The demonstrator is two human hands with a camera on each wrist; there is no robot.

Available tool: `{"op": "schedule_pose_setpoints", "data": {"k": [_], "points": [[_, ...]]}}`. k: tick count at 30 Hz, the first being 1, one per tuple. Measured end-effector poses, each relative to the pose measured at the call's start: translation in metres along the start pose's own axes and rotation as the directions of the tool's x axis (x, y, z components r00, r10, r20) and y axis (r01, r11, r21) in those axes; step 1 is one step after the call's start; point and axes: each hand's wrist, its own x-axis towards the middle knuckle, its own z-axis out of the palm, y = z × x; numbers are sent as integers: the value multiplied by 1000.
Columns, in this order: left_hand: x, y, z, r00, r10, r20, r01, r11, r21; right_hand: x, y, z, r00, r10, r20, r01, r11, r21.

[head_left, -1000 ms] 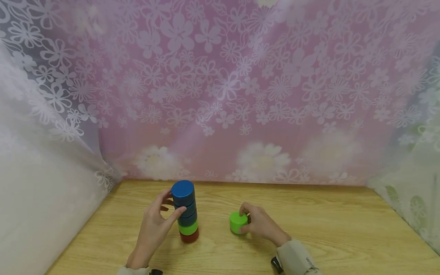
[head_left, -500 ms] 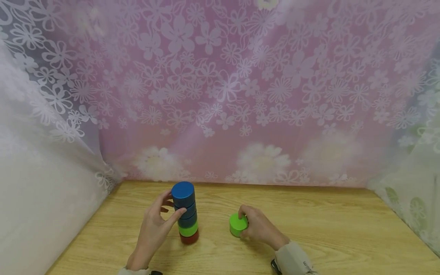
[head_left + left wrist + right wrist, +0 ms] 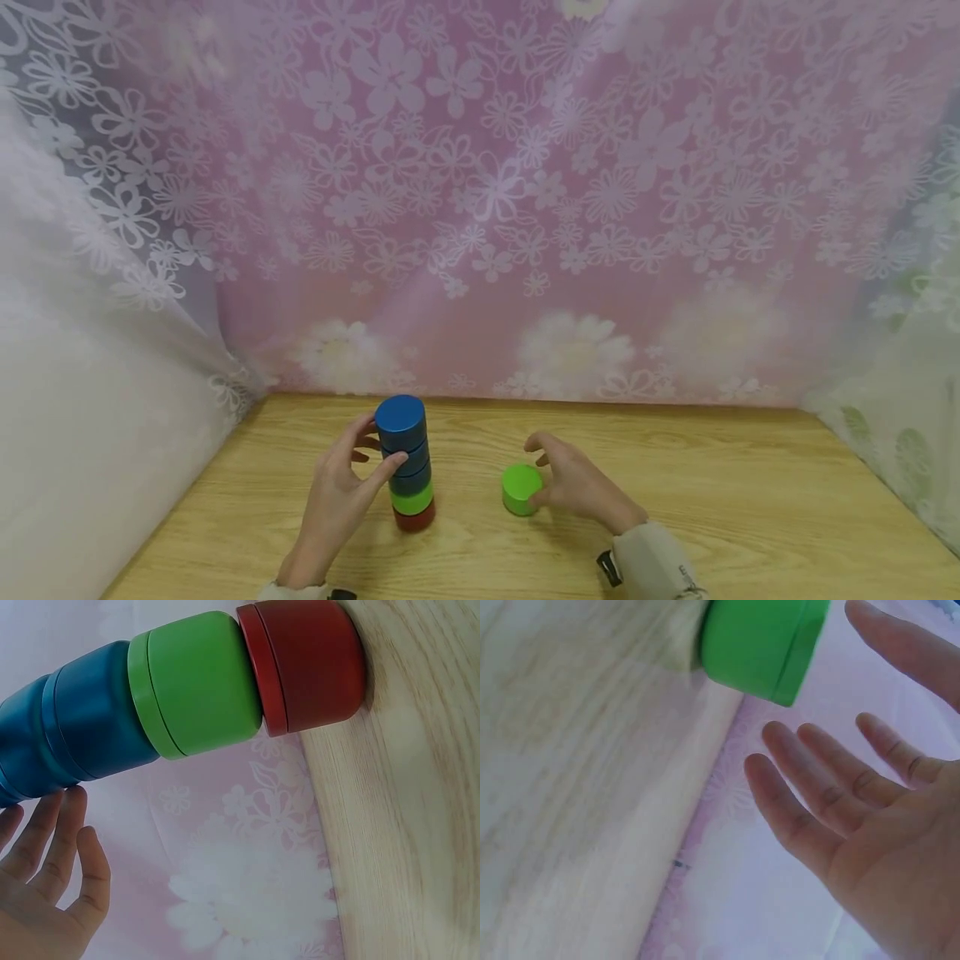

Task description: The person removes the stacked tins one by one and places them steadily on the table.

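A tower of round lidded tins stands upright on the table at centre left. Its red tin (image 3: 414,518) is at the bottom, a green tin (image 3: 412,500) above it, then several blue tins (image 3: 402,425). My left hand (image 3: 337,492) holds the tower at the blue tins, thumb in front and fingers on the left and behind. The left wrist view shows fingertips at the side of a blue tin (image 3: 97,712). Further right sits a separate green tin (image 3: 519,492) on the table. My right hand (image 3: 581,485) is beside it with fingers spread; in the right wrist view a gap shows between fingertips and this tin (image 3: 761,649).
The wood-grain table (image 3: 480,558) runs back to a pink flowered curtain (image 3: 480,208). Pale sheets hang at the left (image 3: 97,375) and right sides.
The right fingers were around the single green tin; they have since opened and drawn back to the right. That tin was turned or tipped slightly, then settled. The left hand stays at the tower.
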Motion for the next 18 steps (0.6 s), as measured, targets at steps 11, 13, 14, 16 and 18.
{"op": "schedule_pose_setpoints", "data": {"k": [11, 13, 14, 16, 18], "points": [[0, 0, 0, 1000, 12, -3, -12, 1000, -4, 3, -7, -5, 996, -61, -66, 64, 997, 43], [0, 0, 0, 1000, 8, 6, -8, 1000, -16, 4, -8, -4, 994, -75, -85, 78, 996, 43], [0, 0, 0, 1000, 4, 12, -4, 1000, -20, 5, -9, -4, 992, -82, -95, 86, 995, 41], [0, -1, -1, 1000, -7, 25, 7, 1000, -29, 7, -10, -4, 989, -98, -115, 104, 994, 45], [0, -2, -2, 999, -20, 36, 21, 999, -36, 9, -12, -3, 984, -116, -132, 124, 991, 57]]}}
